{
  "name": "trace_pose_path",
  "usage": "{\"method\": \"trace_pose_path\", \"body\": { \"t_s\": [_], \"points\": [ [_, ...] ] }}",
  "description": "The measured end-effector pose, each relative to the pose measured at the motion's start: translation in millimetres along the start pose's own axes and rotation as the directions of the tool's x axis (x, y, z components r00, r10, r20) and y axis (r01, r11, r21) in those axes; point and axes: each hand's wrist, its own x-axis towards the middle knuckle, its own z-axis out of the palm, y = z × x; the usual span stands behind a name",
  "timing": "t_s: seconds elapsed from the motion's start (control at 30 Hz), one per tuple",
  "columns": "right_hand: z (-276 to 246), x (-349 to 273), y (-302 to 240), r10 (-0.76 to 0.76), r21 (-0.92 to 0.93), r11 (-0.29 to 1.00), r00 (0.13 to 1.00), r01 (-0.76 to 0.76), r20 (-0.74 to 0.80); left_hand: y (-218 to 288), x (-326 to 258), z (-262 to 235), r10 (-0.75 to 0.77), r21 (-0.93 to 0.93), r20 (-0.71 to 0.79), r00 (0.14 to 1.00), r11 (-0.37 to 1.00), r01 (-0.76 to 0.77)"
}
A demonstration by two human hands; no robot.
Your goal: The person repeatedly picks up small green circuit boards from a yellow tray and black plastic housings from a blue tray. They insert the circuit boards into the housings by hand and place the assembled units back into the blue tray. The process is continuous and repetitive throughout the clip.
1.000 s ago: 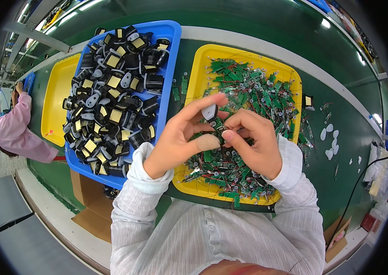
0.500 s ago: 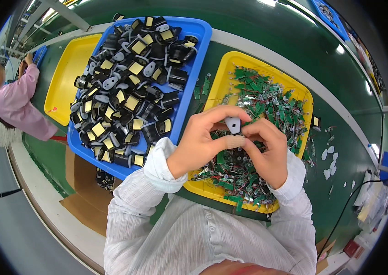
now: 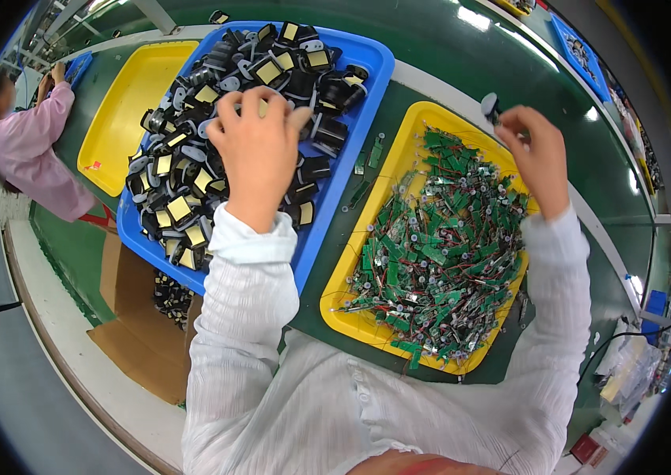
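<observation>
My left hand (image 3: 254, 154) is over the blue tray (image 3: 379, 67), palm down with its fingers apart and bent. Beneath it lies a heap of black plastic housings (image 3: 179, 208) with grey teardrop-shaped end pieces and pale yellow pads; its fingertips are partly hidden among them. Out past the far right corner of the yellow tray (image 3: 412, 119), my right hand (image 3: 539, 150) pinches one black-and-grey housing (image 3: 490, 106) between thumb and fingers. Green circuit boards (image 3: 438, 253) with red wires and small round parts fill that yellow tray.
A second yellow tray (image 3: 119, 103) stands beyond the blue one. An open cardboard box (image 3: 141, 348) holds more housings, below the bench edge at left. A person in pink (image 3: 34, 150) works at far left. Plastic bags (image 3: 628, 364) lie at the right.
My hands have parted from in front of me. The left has moved left over the blue tray; the right has gone right and farther away with the housing.
</observation>
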Motion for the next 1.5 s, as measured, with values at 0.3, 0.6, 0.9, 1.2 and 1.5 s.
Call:
{"method": "trace_pose_path", "body": {
  "t_s": [0.3, 0.6, 0.9, 1.2, 1.5],
  "points": [
    [48, 46, 135, 0.349, -0.342, 0.891, 0.932, -0.297, 0.100, -10, 5, 23, -0.001, 0.164, 0.055, 0.998, 0.986, -0.008],
    [17, -17, 17, -0.170, 0.050, 0.985, 0.967, 0.164, 0.187, 21, 5, -17, -0.208, -0.587, 0.037, 0.977, 0.787, 0.190],
    [69, -66, -54, -0.248, 0.250, 0.953, 0.913, 0.170, 0.324, 57, -24, -14, 0.015, -0.931, 0.333, 0.943, 0.162, 0.326],
    [71, -77, -76, -0.221, 0.232, 0.963, 0.894, 0.137, 0.390, 58, -27, -12, 0.032, -0.937, 0.282, 0.959, 0.222, 0.269],
    [14, -91, -91, 0.183, 0.857, 0.357, 0.927, -0.372, 0.326, 70, -37, -26, 0.185, -0.936, 0.337, 0.923, -0.044, 0.350]
  ]
}}
